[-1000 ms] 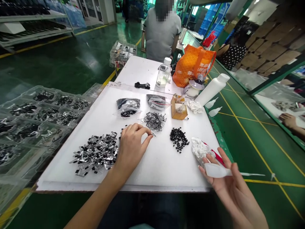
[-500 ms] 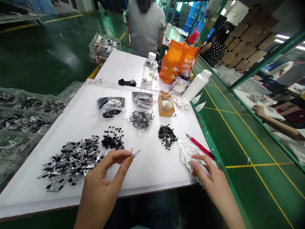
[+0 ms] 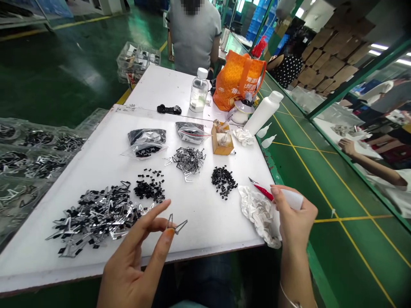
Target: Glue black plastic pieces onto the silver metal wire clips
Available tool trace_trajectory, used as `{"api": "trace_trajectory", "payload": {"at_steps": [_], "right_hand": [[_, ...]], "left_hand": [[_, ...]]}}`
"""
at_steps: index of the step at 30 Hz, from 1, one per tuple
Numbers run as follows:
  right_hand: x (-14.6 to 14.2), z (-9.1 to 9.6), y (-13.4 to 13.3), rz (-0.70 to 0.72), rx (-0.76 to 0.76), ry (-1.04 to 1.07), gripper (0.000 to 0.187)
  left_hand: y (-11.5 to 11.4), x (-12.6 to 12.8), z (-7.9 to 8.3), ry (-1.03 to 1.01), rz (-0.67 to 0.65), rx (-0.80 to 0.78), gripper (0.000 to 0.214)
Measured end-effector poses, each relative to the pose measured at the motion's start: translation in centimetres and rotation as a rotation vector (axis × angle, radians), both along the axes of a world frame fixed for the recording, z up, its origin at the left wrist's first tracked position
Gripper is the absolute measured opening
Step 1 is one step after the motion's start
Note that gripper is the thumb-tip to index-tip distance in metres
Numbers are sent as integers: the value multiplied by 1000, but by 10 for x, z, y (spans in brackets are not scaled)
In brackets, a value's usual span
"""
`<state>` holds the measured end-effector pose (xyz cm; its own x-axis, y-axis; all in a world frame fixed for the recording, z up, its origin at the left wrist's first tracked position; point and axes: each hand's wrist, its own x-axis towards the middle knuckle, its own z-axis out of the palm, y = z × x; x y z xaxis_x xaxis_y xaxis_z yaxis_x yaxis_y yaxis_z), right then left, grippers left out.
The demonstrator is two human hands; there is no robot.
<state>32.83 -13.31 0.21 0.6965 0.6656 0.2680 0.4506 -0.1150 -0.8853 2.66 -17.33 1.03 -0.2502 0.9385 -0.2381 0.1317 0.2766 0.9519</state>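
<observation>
My left hand [image 3: 138, 256] pinches a small bent metal clip [image 3: 176, 224] between thumb and middle finger, with the forefinger stretched out, above the near edge of the white board [image 3: 105, 171]. My right hand [image 3: 293, 218] is closed round a small white squeeze bottle [image 3: 293, 199] at the board's right edge, beside a crumpled white cloth [image 3: 258, 211] and a red knife [image 3: 261, 190]. A big heap of assembled black-and-metal parts [image 3: 96, 214] lies at the near left. Small black pieces lie in two piles [image 3: 149, 188] [image 3: 224, 182]. Loose metal clips [image 3: 188, 159] sit mid-board.
Two zip bags [image 3: 146, 143] [image 3: 191, 130], a small cardboard box [image 3: 221, 143], a tall white bottle [image 3: 263, 113], a clear bottle [image 3: 199, 92] and an orange bag [image 3: 239, 79] stand farther back. Clear trays of parts [image 3: 35, 149] lie at the left. A person in grey [image 3: 194, 34] sits beyond the table.
My left hand drew the metal clip from the clip pile back to the near edge. My right hand lowered to the cloth, then rose, closed round the white bottle.
</observation>
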Motion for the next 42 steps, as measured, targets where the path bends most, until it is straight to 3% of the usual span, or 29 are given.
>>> {"api": "trace_trajectory", "payload": {"at_steps": [4,9,15,21,25,28,31,33,35,42], "right_hand": [[5,-3,11,-16,27,-22,51],[7,-6,15,13,19,-49,61],[3,-13,18,-25,67,-53,63],[2,-7,18,-13,130,-30,55],[-13,6,13,-27,295,1,43],[-37,18,-2,-41,482,52,46],[-62,26,-24,177,605,80,53],[-74,28,-36,404,617,18,52],[-85,29,-42,542,585,-48,49],[-107,25,-37,486,563,117,50]], "left_hand": [[-4,-4,-6,23,-100,-52,43],[-2,-8,-9,5,-79,-113,51],[-1,-3,-1,19,11,-23,44],[0,1,-4,-48,7,105,35],[0,4,2,-68,-14,170,30],[-2,11,12,-47,-14,210,26],[-2,20,21,-7,-56,270,29],[-1,24,25,7,-89,312,33],[-2,26,26,6,-106,328,36],[-7,24,23,2,-173,305,41]]}}
